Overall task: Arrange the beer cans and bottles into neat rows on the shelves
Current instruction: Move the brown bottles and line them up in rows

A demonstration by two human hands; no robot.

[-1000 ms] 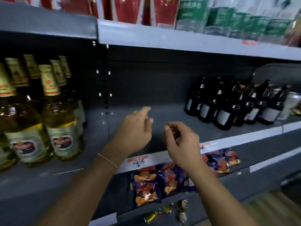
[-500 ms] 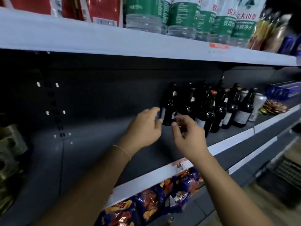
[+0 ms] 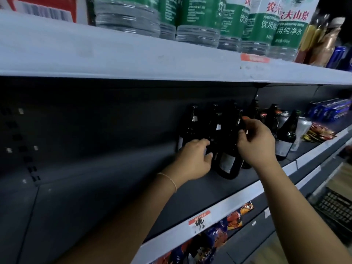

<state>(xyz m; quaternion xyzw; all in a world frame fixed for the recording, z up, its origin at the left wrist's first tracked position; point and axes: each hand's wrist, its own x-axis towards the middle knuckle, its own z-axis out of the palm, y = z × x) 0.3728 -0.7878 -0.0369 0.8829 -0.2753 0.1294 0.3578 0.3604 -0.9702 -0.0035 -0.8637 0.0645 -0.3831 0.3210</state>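
Change: both of my hands have come forward from the bare middle of the shelf and now reach the dark bottles, which fill more of the view than half a second ago.
Left hand: my left hand [image 3: 192,161] has its fingers curled around the lower body of a dark bottle at the left of the cluster; a thin bracelet [image 3: 168,181] sits on that wrist.
Right hand: my right hand [image 3: 256,143] pinches the neck of a bottle higher up, thumb and fingers bent around it; which bottle exactly I cannot tell, since the necks overlap in the dark.
Front bottle: front bottle [image 3: 227,159] stands upright between my two hands, its pale label facing me, near the shelf's front edge.
Dark bottles: dark bottles [image 3: 190,128] stand bunched together on the middle shelf [image 3: 114,187], not in a straight row, right of its bare grey stretch.
Right end: a silver can [image 3: 302,128] stands just beside the rightmost bottle [image 3: 287,136], with a crinkled snack packet [image 3: 320,133] and blue can packs [image 3: 329,110] further right.
Upper shelf: green-labelled water bottles [image 3: 205,20] stand in a line.
Below: snack bags [image 3: 219,235] lie under the white price rail [image 3: 228,206], which carries a red tag [image 3: 199,219].
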